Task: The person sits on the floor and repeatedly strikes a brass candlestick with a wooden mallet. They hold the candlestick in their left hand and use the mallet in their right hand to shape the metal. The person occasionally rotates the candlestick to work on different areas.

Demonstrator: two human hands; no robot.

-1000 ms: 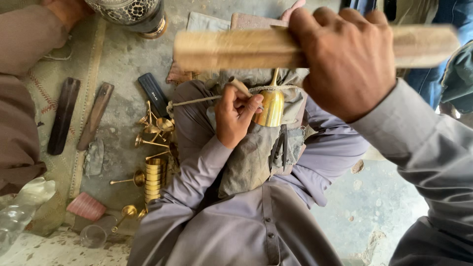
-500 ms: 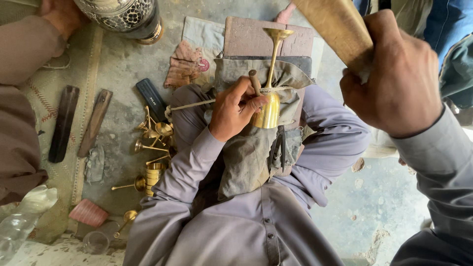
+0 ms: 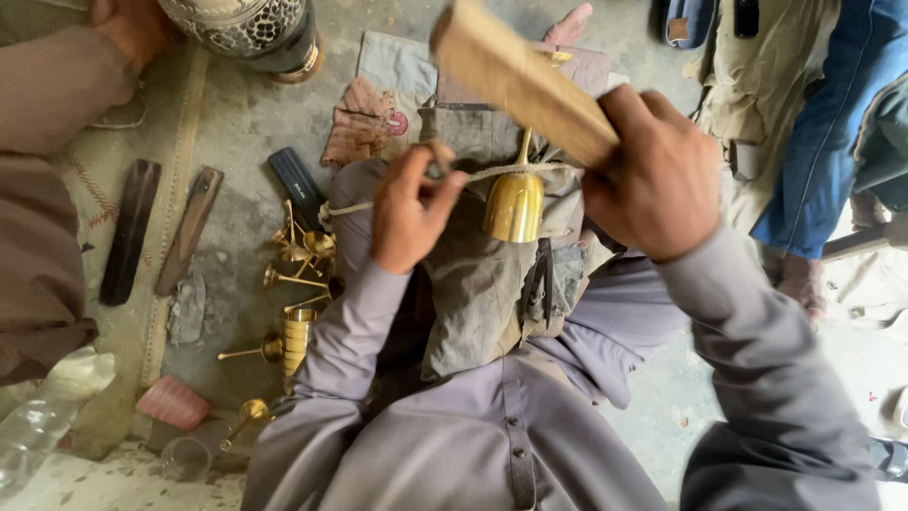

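From the head camera, looking down over the lap, the right hand (image 3: 657, 185) is closed around a flat wooden stick (image 3: 520, 80), which slants up and to the left across the top of the picture. The left hand (image 3: 407, 213) pinches a thin cord (image 3: 492, 173) between thumb and fingers; the cord runs level across the stem of a brass goblet (image 3: 515, 203), which lies on a grey cloth (image 3: 482, 284) spread over the knees, bowl toward the body. On the concrete floor to the left lie more brass goblets (image 3: 298, 274), two dark wooden bars (image 3: 156, 232), a black flat tool (image 3: 296, 187) and a clear plastic bottle (image 3: 43, 412).
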